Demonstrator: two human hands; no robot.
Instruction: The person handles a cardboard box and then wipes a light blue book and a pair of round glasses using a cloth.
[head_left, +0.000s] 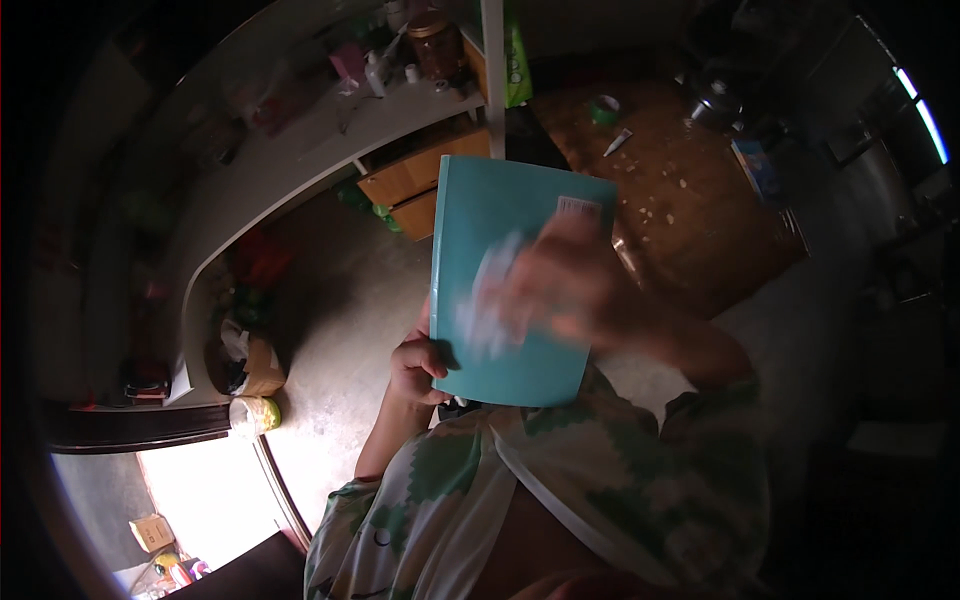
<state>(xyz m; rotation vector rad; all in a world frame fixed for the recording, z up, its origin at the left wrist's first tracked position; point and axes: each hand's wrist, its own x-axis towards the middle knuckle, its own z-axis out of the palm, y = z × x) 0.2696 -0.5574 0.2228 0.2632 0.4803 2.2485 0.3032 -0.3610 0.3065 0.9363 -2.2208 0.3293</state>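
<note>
A teal softcover book (502, 202) is held up in front of me, its spine on the left and a printed barcode (579, 204) near its upper right. My left hand (416, 365) grips the book's lower left edge, with the thumb over the cover. Across the cover lies my right hand (566, 289), blurred by motion. Its fingers are closed around a crumpled white cloth or tissue (487, 300), which appears to be against the cover; the blur hides exact contact.
To the right stands a brown table (675, 247) bearing a green tape roll (604, 109), a small white tube (618, 142) and scattered pale bits. A long counter (300, 161) with wooden drawers (420, 180) curves along the left. A paper bag (262, 367) and a plastic tub (255, 417) sit near the bright doorway.
</note>
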